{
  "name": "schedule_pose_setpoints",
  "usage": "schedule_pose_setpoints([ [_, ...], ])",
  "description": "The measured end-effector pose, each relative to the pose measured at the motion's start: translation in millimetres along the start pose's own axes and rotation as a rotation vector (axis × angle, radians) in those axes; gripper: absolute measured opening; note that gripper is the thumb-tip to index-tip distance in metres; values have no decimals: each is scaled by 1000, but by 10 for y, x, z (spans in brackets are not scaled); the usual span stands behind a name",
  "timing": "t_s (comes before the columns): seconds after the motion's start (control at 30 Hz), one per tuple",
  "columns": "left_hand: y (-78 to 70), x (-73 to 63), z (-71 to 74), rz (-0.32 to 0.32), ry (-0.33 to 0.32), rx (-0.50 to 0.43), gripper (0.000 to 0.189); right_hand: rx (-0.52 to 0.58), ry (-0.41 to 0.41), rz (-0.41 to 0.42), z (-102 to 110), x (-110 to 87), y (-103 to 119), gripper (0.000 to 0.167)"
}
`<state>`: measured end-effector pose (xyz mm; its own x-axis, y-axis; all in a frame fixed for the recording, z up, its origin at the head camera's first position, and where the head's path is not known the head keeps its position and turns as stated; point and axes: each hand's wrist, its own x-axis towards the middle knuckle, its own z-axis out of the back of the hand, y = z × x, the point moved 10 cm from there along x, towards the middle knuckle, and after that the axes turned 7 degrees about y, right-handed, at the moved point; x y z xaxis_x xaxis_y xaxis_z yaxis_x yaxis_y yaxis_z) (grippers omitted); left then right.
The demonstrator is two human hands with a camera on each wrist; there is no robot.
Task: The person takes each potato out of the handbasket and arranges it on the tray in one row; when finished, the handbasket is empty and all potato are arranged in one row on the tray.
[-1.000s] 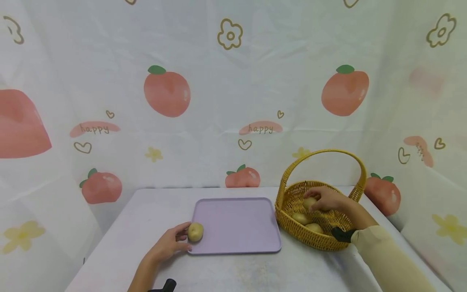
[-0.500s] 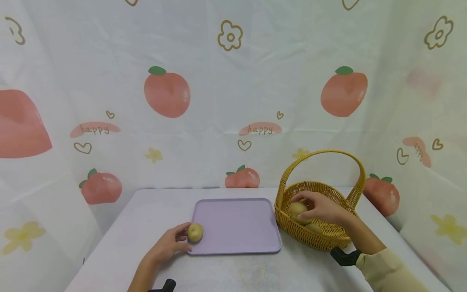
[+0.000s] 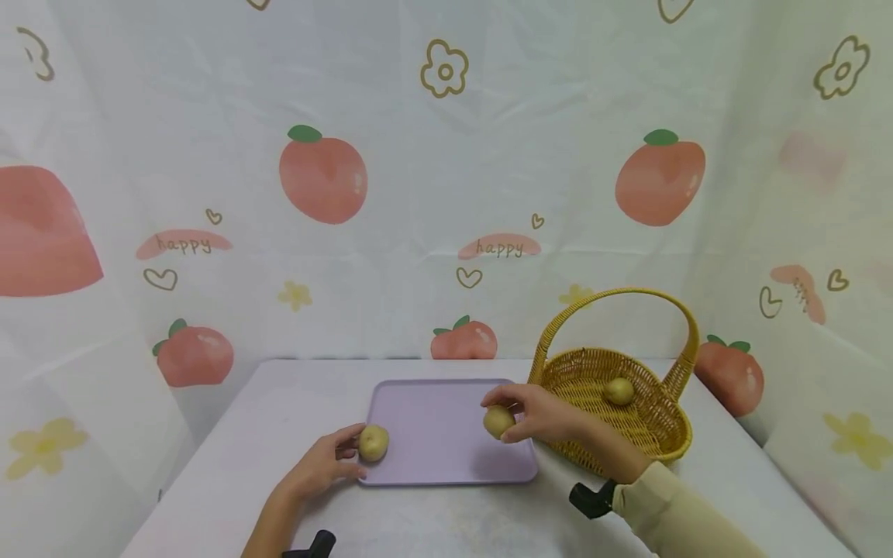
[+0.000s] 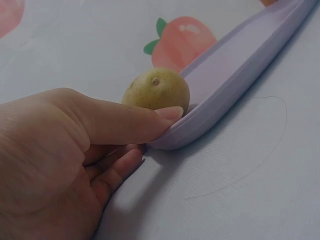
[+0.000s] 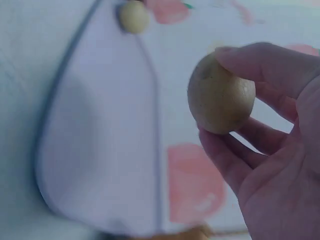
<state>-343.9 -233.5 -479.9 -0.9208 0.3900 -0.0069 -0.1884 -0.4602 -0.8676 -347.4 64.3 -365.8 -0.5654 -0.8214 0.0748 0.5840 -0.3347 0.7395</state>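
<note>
The right hand (image 3: 540, 412) is holding the first potato (image 3: 498, 423) above the tray (image 3: 432, 434)

Over the tray's right end, thumb and fingers are gripping the first potato from opposite sides; this pinch is probably keeping so round a thing from slipping. The potato is hanging clear of the tray's floor.

At the tray's left edge, the left hand (image 3: 321, 465) is resting with its thumb across the rim and its fingers bent along the outside, seemingly steadying it; whether it is truly clasping the tray or merely touching it, I cannot tell. Inside that edge, the second potato (image 3: 374, 444) is sitting just beside the hand, the rim presumably stopping it from rolling off.

To the tray's right, the basket (image 3: 579, 368) is standing upright, its walls enclosing the third potato (image 3: 618, 391); the forearm is hiding part of the inside.
</note>
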Motion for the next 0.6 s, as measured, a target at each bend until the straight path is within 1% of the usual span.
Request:
schedule_pose_setpoints([
  [0.1,23,2,15,3,-3,3,81,-32,38,-7,-199,246,-38,46],
  [0.13,24,4,17,5,-3,7,82,-50,48,-21,-261,323,-63,47],
  [0.27,3,11,10,7,2,11,83,-101,57,-60,-467,594,-175,48],
  [0.4,9,19,0,5,8,-1,83,-111,20,-54,-592,811,-224,51],
  [0.47,10,19,-6,-1,12,-11,83,-120,-8,-42,-632,899,-240,51],
  [0.6,10,9,-4,-9,13,-19,83,-101,-60,-49,-708,1045,-262,52],
])
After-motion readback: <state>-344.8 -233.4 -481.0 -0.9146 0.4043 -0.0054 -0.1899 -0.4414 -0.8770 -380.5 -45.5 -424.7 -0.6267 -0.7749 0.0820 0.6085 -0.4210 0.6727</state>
